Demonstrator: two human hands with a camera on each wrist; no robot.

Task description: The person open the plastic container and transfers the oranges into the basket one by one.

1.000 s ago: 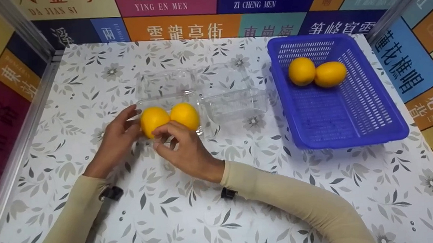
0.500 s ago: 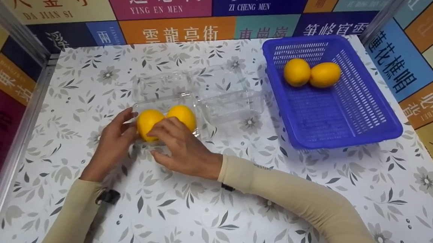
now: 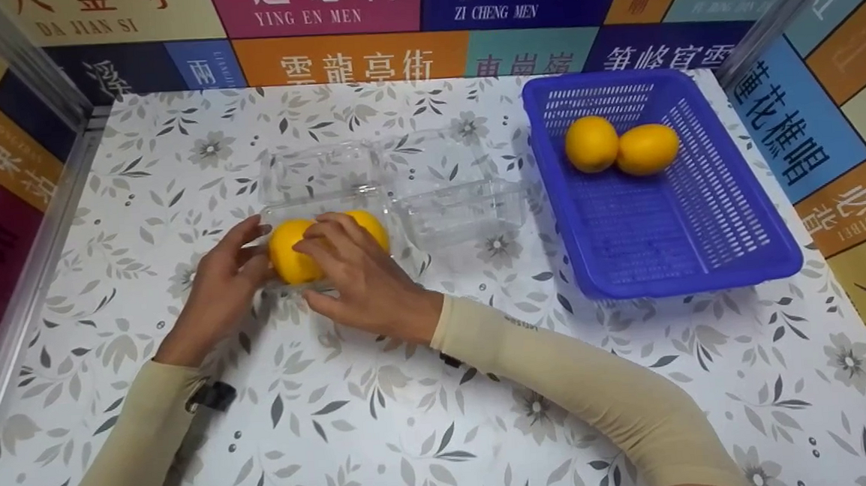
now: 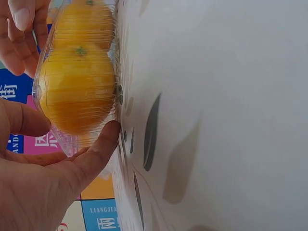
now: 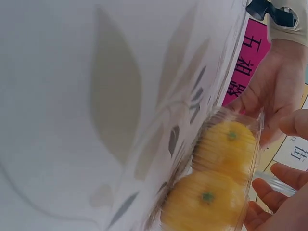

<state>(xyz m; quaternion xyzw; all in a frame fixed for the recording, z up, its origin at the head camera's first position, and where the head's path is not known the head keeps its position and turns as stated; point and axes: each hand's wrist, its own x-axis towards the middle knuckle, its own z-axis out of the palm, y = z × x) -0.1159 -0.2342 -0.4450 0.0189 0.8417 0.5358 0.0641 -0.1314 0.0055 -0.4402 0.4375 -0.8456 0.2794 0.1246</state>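
Note:
A clear plastic box (image 3: 325, 203) sits on the leaf-patterned table with two oranges in it, one on the left (image 3: 286, 258) and one on the right (image 3: 373, 224). My left hand (image 3: 256, 246) holds the box's left end between thumb and fingers. In the left wrist view the thumb (image 4: 98, 147) presses the box under the nearer orange (image 4: 77, 91). My right hand (image 3: 344, 267) lies over the top of the oranges with its fingers loosely bent. The right wrist view shows both oranges (image 5: 226, 149) inside the ribbed wall, and my right fingertips (image 5: 274, 192) at the rim.
The box's open lid (image 3: 323, 167) lies flat behind it. An empty clear box (image 3: 465, 211) stands just to its right. A blue basket (image 3: 704, 256) at the right holds two more oranges (image 3: 591, 143). Sign-covered walls enclose the table on three sides.
My right hand has slid forward from the box's near edge to lie over the oranges. The left hand has stayed on the box's left end.

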